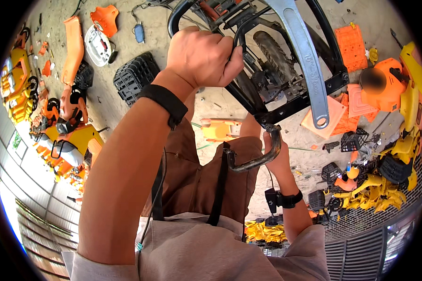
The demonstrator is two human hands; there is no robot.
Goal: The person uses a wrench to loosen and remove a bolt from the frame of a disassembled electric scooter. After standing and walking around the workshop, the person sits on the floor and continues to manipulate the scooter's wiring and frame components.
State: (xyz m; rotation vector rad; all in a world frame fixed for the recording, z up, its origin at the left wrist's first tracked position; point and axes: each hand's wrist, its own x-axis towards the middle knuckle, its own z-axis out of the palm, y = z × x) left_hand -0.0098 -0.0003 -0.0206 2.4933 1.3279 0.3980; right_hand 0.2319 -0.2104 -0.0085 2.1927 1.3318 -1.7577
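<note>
Left hand (200, 56) is clamped on the black tubular frame (286, 109), upper centre; wrench (310, 63) overlaps it. Right hand (282, 163) — partly behind bent bar (251, 166), centre — grip cannot be determined.

Floor (220, 104) under me carries black crate (137, 77), white shell (97, 46) on my left; orange panels (351, 48), heaped yellow parts (375, 194) on my right.

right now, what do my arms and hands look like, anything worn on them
The left hand and right hand wear no gloves. Black straps circle both wrists; the right one carries a small black box with a pale marking and a thin dark cable. The sleeves are short and greyish.
</note>
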